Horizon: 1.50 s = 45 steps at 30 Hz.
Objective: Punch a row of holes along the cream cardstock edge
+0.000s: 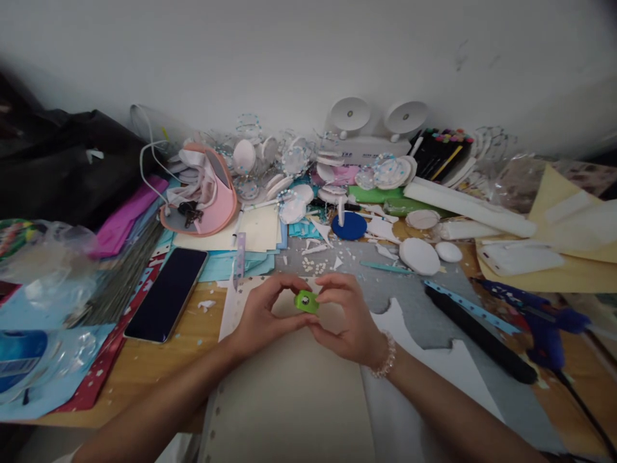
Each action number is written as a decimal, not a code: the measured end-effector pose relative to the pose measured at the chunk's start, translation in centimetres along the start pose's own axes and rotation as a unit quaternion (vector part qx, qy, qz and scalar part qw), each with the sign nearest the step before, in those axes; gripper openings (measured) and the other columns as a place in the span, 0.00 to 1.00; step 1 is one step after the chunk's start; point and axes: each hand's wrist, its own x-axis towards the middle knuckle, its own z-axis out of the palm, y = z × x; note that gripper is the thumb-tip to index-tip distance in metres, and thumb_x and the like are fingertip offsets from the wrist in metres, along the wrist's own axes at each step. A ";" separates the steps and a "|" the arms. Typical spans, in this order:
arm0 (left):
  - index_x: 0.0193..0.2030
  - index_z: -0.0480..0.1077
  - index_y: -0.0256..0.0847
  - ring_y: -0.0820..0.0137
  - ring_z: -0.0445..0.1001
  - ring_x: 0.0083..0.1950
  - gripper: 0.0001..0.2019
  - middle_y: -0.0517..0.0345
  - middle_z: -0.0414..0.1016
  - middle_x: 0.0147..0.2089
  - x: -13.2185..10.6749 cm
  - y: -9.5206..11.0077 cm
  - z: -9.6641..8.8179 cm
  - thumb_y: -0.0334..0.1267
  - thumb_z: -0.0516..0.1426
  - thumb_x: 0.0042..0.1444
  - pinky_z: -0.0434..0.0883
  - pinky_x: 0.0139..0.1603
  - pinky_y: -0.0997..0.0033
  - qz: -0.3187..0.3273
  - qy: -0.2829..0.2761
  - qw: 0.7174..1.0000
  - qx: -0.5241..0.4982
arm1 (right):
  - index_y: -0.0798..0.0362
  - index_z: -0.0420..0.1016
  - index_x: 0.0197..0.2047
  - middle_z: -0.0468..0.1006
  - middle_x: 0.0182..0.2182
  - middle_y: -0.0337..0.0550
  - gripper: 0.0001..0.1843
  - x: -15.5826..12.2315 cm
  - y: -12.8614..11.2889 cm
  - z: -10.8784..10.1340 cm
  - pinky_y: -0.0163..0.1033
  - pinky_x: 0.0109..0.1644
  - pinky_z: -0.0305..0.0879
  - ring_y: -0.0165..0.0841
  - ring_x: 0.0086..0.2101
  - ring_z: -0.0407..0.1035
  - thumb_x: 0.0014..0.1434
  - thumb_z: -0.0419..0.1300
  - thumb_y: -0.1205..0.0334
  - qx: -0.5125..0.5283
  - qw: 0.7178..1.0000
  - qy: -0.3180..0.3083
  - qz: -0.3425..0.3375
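Both my hands meet over the middle of the desk around a small green craft punch (307,301). My left hand (263,316) curls its fingers and thumb onto the punch's left side. From the right, my right hand (345,317), with a bead bracelet at the wrist, pinches it between thumb and fingers. Under the hands lies a cream sheet (289,386) with a row of punched holes along its left edge. A white cut sheet (409,360) lies beside it over grey foam (434,321).
A dark phone (167,294) lies at the left, a pink pouch (207,193) behind it. White foam discs (419,256) and scraps litter the back. A blue glue gun (544,325) and a black bar (482,337) lie right. A black bag (62,161) sits far left.
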 end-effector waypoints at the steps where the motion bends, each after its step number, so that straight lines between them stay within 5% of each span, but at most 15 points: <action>1: 0.44 0.67 0.40 0.66 0.71 0.44 0.20 0.52 0.72 0.41 0.0 -0.1 0.0 0.36 0.66 0.44 0.69 0.47 0.66 0.005 0.000 1.000 0.013 | 0.44 0.60 0.45 0.63 0.47 0.46 0.22 0.0 0.0 0.0 0.50 0.50 0.64 0.41 0.48 0.63 0.49 0.62 0.67 -0.004 1.000 -0.011 -0.004; 18: 0.43 0.68 0.41 0.69 0.71 0.41 0.15 0.56 0.73 0.40 0.3 0.1 -0.1 0.37 0.64 0.49 0.68 0.43 0.70 0.086 0.012 0.986 0.141 | 0.49 0.62 0.46 0.63 0.47 0.49 0.18 0.0 0.0 0.1 0.48 0.50 0.65 0.41 0.50 0.62 0.52 0.58 0.69 -0.033 0.998 -0.046 -0.028; 24: 0.42 0.68 0.40 0.70 0.72 0.41 0.15 0.56 0.74 0.39 0.4 0.0 0.0 0.40 0.64 0.48 0.67 0.43 0.71 0.047 0.001 0.986 0.162 | 0.50 0.66 0.43 0.69 0.41 0.44 0.17 1.0 2.2 -3.0 0.47 0.47 0.66 0.39 0.43 0.66 0.50 0.52 0.74 -0.113 0.993 0.014 0.008; 27: 0.42 0.68 0.40 0.69 0.72 0.41 0.16 0.56 0.74 0.39 0.4 -0.2 0.0 0.40 0.64 0.48 0.68 0.44 0.71 0.016 -0.006 0.990 0.142 | 0.54 0.69 0.38 0.70 0.36 0.48 0.14 1.0 4.8 -5.6 0.51 0.44 0.63 0.42 0.39 0.65 0.49 0.51 0.76 -0.180 0.979 0.059 0.072; 31: 0.45 0.67 0.40 0.68 0.72 0.43 0.17 0.54 0.73 0.41 0.2 -0.6 0.1 0.40 0.63 0.49 0.69 0.46 0.68 -0.006 0.002 0.994 0.112 | 0.55 0.70 0.32 0.72 0.32 0.49 0.06 0.1 8.0 -7.2 0.50 0.43 0.61 0.43 0.37 0.65 0.49 0.55 0.71 -0.364 0.916 -0.030 0.168; 37: 0.45 0.67 0.41 0.69 0.72 0.43 0.17 0.56 0.72 0.40 0.2 -0.9 0.1 0.39 0.63 0.50 0.69 0.47 0.69 -0.003 0.009 0.995 0.101 | 0.55 0.71 0.37 0.72 0.33 0.50 0.09 -0.5 9.1 -7.1 0.48 0.42 0.62 0.42 0.36 0.65 0.53 0.53 0.71 -0.398 0.900 -0.076 0.162; 40: 0.46 0.66 0.42 0.69 0.72 0.43 0.17 0.57 0.72 0.40 0.2 -1.0 0.1 0.39 0.63 0.50 0.69 0.47 0.68 0.000 0.012 0.995 0.103 | 0.55 0.69 0.35 0.71 0.33 0.51 0.06 0.0 8.4 -7.3 0.48 0.41 0.62 0.42 0.36 0.65 0.56 0.52 0.68 -0.380 0.913 -0.028 0.147; 45: 0.46 0.66 0.42 0.70 0.72 0.43 0.17 0.56 0.72 0.41 0.1 -1.1 0.1 0.39 0.63 0.50 0.69 0.47 0.68 0.000 0.013 0.995 0.097 | 0.54 0.62 0.42 0.69 0.36 0.49 0.07 0.6 6.2 -6.9 0.45 0.37 0.64 0.38 0.33 0.65 0.61 0.48 0.62 -0.266 0.935 0.177 0.153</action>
